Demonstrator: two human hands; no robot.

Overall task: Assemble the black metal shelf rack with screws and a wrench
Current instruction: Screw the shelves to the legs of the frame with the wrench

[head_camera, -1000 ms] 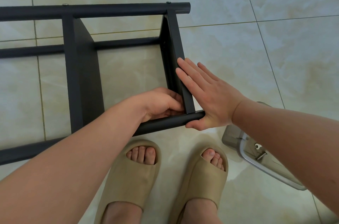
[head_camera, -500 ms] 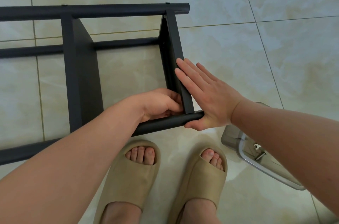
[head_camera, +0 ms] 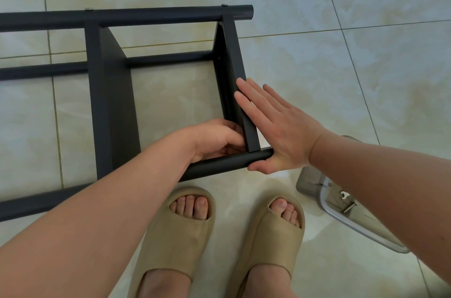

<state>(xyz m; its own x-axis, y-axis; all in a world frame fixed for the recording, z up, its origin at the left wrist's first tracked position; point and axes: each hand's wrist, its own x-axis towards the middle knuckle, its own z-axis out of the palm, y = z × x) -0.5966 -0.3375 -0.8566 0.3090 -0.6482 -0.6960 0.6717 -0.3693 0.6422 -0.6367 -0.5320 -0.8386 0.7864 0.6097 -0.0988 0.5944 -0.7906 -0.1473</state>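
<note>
The black metal shelf rack (head_camera: 109,102) lies on its side on the tiled floor. Its end shelf panel (head_camera: 235,58) meets the near tube (head_camera: 219,165) at the lower right corner. My right hand (head_camera: 275,126) lies flat with straight fingers against the outer face of that panel, its thumb under the tube's end. My left hand (head_camera: 214,139) is curled inside the corner, fingertips tucked against the panel's inner side; what they pinch is hidden. A small wrench (head_camera: 344,195) and a screw (head_camera: 349,207) lie in a clear plastic box (head_camera: 310,183).
The plastic box sits on the floor at the right, partly under my right forearm. My feet in beige slides (head_camera: 180,236) stand just below the rack's near tube. A second shelf panel (head_camera: 114,112) crosses the frame to the left. Bare tiles lie to the right.
</note>
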